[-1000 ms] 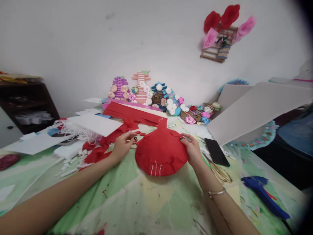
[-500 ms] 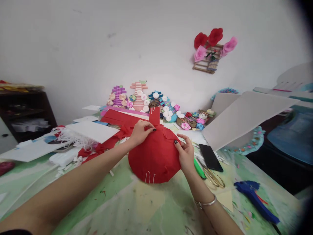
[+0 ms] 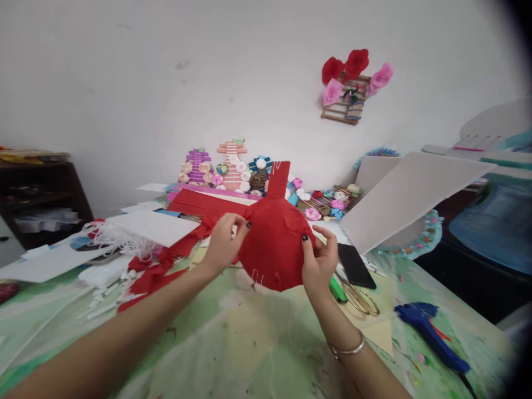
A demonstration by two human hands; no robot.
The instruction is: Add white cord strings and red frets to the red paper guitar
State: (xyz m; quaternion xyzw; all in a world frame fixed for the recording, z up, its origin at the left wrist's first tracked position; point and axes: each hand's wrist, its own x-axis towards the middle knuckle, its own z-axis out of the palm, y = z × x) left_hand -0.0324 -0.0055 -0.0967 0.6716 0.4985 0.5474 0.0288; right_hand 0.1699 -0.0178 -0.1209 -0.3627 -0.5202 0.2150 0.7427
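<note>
A round red paper-covered piece [image 3: 272, 244], shaped like a lantern or fan with a straight tab on top, is held up over the table. White string loops stick out at its lower edge and at the tab's tip. My left hand [image 3: 228, 238] pinches its left edge between thumb and fingers. On the opposite edge, my right hand [image 3: 320, 257] grips it, thumb in front and fingers partly hidden behind. Red paper strips [image 3: 208, 205] and scraps lie behind and left of my left hand.
To the right are a black phone [image 3: 356, 266], gold-handled scissors [image 3: 363, 299], a green tool [image 3: 337, 289] and a blue glue gun [image 3: 432, 335]. White boards [image 3: 155, 227] and tangled white string [image 3: 120, 238] cover the left. Decorated crafts [image 3: 233, 166] stand along the wall.
The red piece has been raised and tilted, its tab now leaning right. My left hand has shifted from the top near the tab down to the left edge.
</note>
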